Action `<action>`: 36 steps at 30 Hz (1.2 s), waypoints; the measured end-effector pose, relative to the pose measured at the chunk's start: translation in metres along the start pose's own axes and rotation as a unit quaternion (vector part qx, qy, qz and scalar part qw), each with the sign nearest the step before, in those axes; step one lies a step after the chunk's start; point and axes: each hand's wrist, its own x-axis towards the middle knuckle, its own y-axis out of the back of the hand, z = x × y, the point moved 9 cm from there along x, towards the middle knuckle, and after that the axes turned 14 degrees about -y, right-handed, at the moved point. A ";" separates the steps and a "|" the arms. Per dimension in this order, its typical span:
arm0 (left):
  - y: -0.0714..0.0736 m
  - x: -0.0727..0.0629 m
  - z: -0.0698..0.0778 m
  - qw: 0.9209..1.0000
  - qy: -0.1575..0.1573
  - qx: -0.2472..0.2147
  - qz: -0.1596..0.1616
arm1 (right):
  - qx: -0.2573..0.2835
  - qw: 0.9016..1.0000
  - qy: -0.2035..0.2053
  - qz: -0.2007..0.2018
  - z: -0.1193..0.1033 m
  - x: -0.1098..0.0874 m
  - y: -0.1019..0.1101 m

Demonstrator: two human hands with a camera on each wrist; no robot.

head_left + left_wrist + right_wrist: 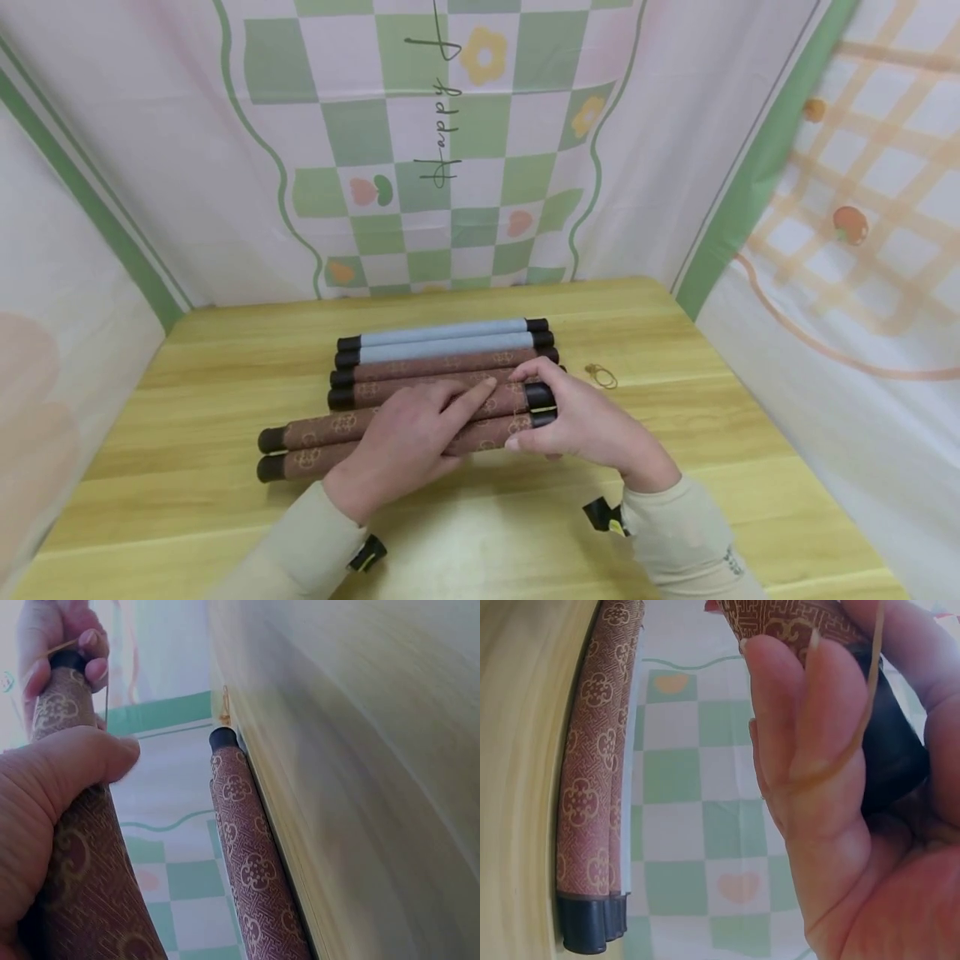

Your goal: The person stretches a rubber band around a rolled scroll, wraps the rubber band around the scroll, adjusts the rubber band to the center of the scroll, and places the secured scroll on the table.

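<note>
Two brown patterned scrolls [315, 458] with black end knobs lie side by side at the front of a row. My left hand [412, 433] grips them around the middle; its thumb [97, 754] lies along the cloth in the left wrist view. At their right ends my right hand [592, 417] curls its fingers around the black knobs [889, 742]. A thin tan rubber band [847, 757] is looped over the right fingers and stretched past the knobs. The palm side of the left hand is hidden.
Behind them on the wooden table [480, 533] lie two more brown scrolls [397, 390] and two light blue scrolls [450, 327], parallel. To the right is a loose rubber band [603, 377]. Patterned cloth curtains [480, 133] surround the table's back and sides.
</note>
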 end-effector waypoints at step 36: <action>0.022 0.000 -0.014 0.994 0.071 -0.078 0.029 | 0.204 0.974 0.078 -0.066 0.005 0.001 -0.034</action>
